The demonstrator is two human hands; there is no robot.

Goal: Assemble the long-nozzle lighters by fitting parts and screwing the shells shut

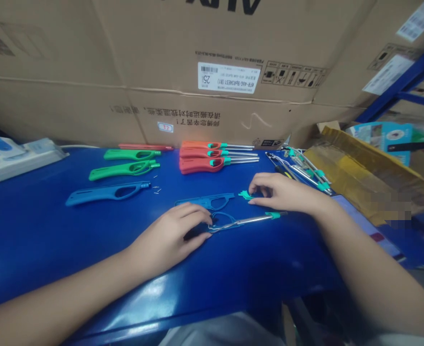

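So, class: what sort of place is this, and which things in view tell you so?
Probably a small assembly bench in a warehouse or workshop. Stacked shipping cartons stand behind a blue table, finished orange gas lighters lie in a row, and empty green lighter shells lie beside them.

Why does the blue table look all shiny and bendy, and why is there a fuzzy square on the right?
Head view: lamp glare streaks the table; the wide lens curves its edge and stretches the arms; a blurred mosaic patch covers part of the yellow box; the left hand and right hand look soft.
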